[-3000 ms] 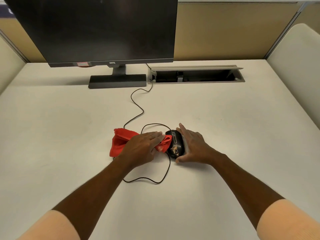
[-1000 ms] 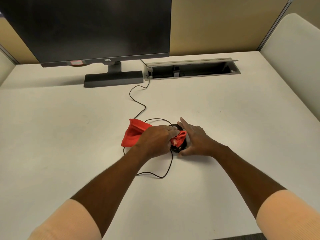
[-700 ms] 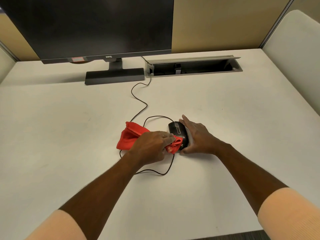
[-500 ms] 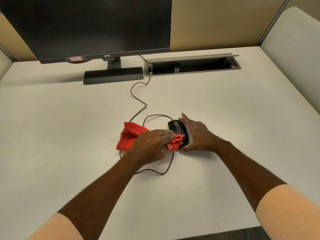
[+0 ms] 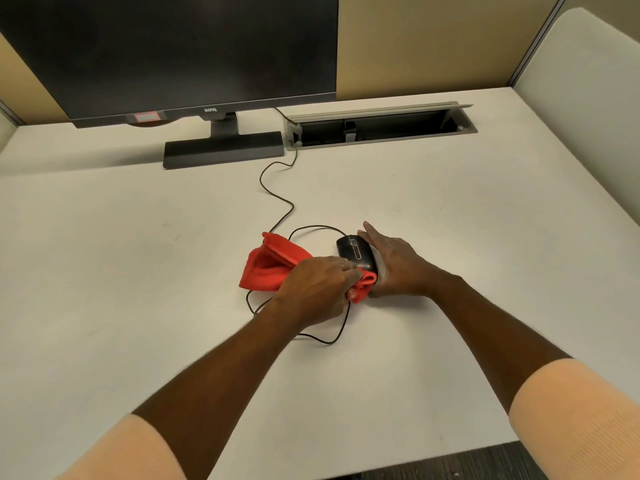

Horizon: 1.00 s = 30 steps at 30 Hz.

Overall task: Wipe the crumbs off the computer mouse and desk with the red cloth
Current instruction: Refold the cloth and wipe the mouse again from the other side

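A black wired mouse (image 5: 356, 251) lies on the white desk (image 5: 138, 271) near the middle. My right hand (image 5: 394, 263) rests flat along the mouse's right side, thumb at its near end, holding it still. My left hand (image 5: 317, 289) is closed on the red cloth (image 5: 270, 268) and presses a bunched end of it against the rear half of the mouse, which the cloth covers. The rest of the cloth trails to the left on the desk. No crumbs show on the visible front half of the mouse.
The mouse cable (image 5: 277, 199) loops around the cloth and my left wrist and runs back to an open cable tray (image 5: 381, 128). A dark monitor (image 5: 173, 53) on its stand (image 5: 221, 152) fills the back left. Partition panels enclose the desk.
My left hand has rubbed the cloth back and forth over the mouse, now covering its near end. The crumbs seen on the mouse's rear earlier are under the cloth. The right hand stayed put.
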Available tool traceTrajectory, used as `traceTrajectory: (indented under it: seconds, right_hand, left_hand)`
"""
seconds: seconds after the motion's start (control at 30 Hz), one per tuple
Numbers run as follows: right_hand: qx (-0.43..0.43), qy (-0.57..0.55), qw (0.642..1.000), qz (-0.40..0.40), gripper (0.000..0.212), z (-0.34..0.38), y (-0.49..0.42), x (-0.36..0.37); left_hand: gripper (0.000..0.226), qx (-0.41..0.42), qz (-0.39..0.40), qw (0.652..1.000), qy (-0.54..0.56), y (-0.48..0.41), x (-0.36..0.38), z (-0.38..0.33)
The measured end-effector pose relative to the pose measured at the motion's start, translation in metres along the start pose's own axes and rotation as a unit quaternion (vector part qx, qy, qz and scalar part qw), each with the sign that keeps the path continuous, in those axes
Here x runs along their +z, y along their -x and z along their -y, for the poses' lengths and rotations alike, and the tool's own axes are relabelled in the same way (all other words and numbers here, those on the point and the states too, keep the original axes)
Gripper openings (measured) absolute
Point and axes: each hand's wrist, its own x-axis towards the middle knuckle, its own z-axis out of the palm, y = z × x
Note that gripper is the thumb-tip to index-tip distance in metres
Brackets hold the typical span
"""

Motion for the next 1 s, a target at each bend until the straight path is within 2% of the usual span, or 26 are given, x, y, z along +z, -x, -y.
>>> traceTrajectory:
  seconds: [0.13,0.23,0.43,0.5,0.73,0.83,0.93,1.0]
  right_hand:
    - [-0.005,0.004,1.0,0.0,0.128,0.0,0.0,0.0]
    - [0.008,-0.003,1.0,0.009,0.13,0.0,0.0,0.001]
    - [0.007,-0.009,1.0,0.009,0.13,0.004,0.001,-0.001]
    - [0.01,-0.009,1.0,0.014,0.132,0.005,0.002,-0.001]
    - [0.006,0.002,1.0,0.01,0.138,0.002,0.0,0.001]
    - [0.006,-0.001,1.0,0.008,0.135,0.003,0.0,0.001]
    - [0.012,-0.006,1.0,0.01,0.134,0.002,0.0,0.001]
    - [0.016,-0.002,1.0,0.011,0.133,0.001,0.0,0.002]
  left_hand:
    - [0.037,0.024,0.045,0.999,-0.016,0.02,0.007,0.007]
    - [0.043,0.024,0.021,0.999,0.014,0.028,0.005,0.008]
    - [0.049,-0.039,-0.052,0.997,0.05,0.009,-0.005,0.002]
    - [0.048,-0.048,-0.054,0.996,0.055,-0.002,-0.008,-0.002]
    - [0.033,-0.031,0.0,0.999,0.043,-0.017,-0.001,-0.002]
    - [0.034,0.008,0.026,0.999,0.017,-0.012,-0.004,0.001]
    - [0.024,0.052,0.077,0.996,-0.015,-0.002,-0.002,0.006]
    - [0.031,0.069,0.102,0.992,-0.023,0.009,0.004,0.011]
